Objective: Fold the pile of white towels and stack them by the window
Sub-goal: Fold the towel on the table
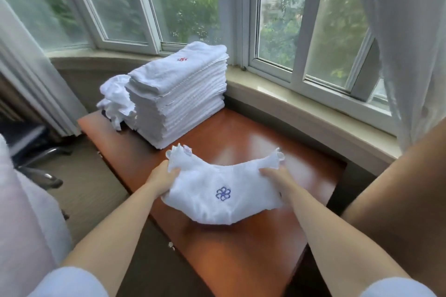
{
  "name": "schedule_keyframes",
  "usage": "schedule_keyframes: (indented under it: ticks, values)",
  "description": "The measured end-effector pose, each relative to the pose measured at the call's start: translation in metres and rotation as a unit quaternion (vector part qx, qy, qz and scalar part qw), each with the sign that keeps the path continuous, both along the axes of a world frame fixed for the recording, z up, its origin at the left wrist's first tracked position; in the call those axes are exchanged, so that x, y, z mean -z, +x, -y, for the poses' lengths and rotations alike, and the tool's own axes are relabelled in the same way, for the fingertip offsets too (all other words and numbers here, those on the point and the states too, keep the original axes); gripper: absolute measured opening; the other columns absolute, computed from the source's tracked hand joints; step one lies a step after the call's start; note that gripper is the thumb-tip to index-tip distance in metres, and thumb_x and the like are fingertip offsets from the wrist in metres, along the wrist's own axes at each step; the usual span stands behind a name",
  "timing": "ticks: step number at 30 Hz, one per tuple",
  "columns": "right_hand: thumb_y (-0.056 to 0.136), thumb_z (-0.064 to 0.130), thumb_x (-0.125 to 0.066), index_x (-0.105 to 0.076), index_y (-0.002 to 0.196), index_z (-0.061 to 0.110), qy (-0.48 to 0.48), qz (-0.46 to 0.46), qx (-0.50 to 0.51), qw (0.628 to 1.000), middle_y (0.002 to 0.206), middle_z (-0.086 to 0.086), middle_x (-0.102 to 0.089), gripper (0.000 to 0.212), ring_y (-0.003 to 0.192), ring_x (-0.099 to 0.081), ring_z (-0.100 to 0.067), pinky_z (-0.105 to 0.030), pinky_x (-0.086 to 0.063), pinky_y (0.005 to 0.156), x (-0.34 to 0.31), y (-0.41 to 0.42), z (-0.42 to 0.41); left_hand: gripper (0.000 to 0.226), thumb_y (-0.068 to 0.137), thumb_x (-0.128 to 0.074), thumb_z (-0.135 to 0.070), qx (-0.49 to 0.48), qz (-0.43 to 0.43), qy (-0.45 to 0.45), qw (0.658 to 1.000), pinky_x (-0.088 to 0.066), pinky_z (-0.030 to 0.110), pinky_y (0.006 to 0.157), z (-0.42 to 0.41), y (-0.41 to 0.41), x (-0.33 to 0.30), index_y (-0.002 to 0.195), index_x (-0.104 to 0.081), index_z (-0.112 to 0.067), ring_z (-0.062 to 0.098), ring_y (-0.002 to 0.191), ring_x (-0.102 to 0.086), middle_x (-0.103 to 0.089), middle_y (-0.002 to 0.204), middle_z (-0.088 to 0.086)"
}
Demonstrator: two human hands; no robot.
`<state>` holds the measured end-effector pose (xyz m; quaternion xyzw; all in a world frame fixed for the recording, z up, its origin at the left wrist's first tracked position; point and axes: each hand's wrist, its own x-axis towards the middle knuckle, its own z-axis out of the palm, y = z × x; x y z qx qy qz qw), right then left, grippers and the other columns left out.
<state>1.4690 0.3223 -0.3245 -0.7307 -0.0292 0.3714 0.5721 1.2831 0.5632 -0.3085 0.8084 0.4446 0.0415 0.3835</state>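
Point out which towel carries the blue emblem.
The towel held in both hands, sagging above the wooden table. Its flower emblem is blue; the top towel of the folded stack by the window bears a red one, and the crumpled pile shows none.

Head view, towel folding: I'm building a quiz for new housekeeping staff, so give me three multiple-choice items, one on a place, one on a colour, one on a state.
1. Where does the crumpled pile of unfolded towels lie?
A. on the window sill
B. on the table, left of the folded stack
C. on the floor

2. What colour is the emblem on the towel held by the hands?
A. blue
B. green
C. black

3. How is that towel held?
A. flat on the table under open palms
B. by one hand only
C. gripped at both ends, sagging in the middle

Answers:
1 B: the unfolded towels sit against the folded stack on the table.
2 A: the held towel bears a blue flower emblem.
3 C: left hand and right hand each grip an end.
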Motion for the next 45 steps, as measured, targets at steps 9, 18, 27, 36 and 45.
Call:
schedule_keyframes:
  ticks: [9, 18, 27, 36, 45]
  values:
    - [0.091, 0.009, -0.05, -0.056, 0.11, 0.008, 0.108, 0.008, -0.093, 0.99, 0.095, -0.012, -0.067, 0.019, 0.077, -0.067, -0.024, -0.028, -0.052, 0.064, -0.035, -0.084, -0.091, 0.055, 0.088, -0.066, -0.021, -0.171, 0.135, -0.211, 0.953, -0.051, 0.029, 0.064, -0.041, -0.101, -0.046, 0.138, -0.044, -0.013, 0.022, 0.081, -0.064, -0.065, 0.1, 0.007]
    - [0.085, 0.015, -0.062, -0.06, 0.114, 0.007, 0.067, 0.036, -0.112, 0.991, 0.105, -0.015, -0.068, 0.03, 0.092, -0.067, -0.031, -0.04, -0.055, 0.079, -0.043, -0.154, -0.258, 0.055, 0.074, -0.074, -0.026, -0.204, 0.173, -0.211, 0.94, -0.041, 0.029, 0.067, -0.173, -0.179, -0.053, 0.121, -0.055, -0.007, 0.022, 0.073, -0.054, -0.056, 0.091, 0.009]
    - [0.087, 0.02, -0.061, -0.057, 0.117, 0.008, 0.05, 0.028, -0.102, 0.993, 0.109, -0.016, -0.066, 0.033, 0.093, -0.065, -0.029, -0.036, -0.052, 0.075, -0.043, -0.166, -0.406, 0.011, 0.083, -0.064, -0.017, -0.184, 0.215, -0.324, 0.903, -0.044, 0.025, 0.059, -0.319, -0.162, -0.049, 0.086, -0.055, -0.012, 0.018, 0.055, -0.058, -0.059, 0.06, 0.004]
    - [0.076, 0.028, -0.068, -0.06, 0.113, 0.01, 0.107, -0.004, -0.121, 0.987, 0.113, -0.017, -0.066, 0.042, 0.097, -0.066, -0.031, -0.042, -0.052, 0.089, -0.059, -0.113, -0.57, 0.02, 0.092, -0.047, -0.011, -0.091, 0.256, -0.35, 0.897, -0.045, 0.021, 0.045, -0.452, -0.075, -0.074, 0.075, -0.057, -0.01, 0.015, 0.048, -0.06, -0.059, 0.059, 0.004]
    - [0.085, 0.016, -0.063, -0.062, 0.101, 0.012, 0.238, -0.032, -0.031, 0.97, 0.081, -0.007, -0.067, 0.017, 0.072, -0.066, -0.025, -0.033, -0.055, 0.062, -0.095, -0.068, -0.672, 0.057, 0.094, -0.034, -0.006, 0.032, 0.302, -0.362, 0.881, -0.035, 0.013, 0.037, -0.559, 0.005, -0.124, 0.041, -0.055, -0.012, 0.01, 0.034, -0.046, -0.047, 0.041, -0.003]
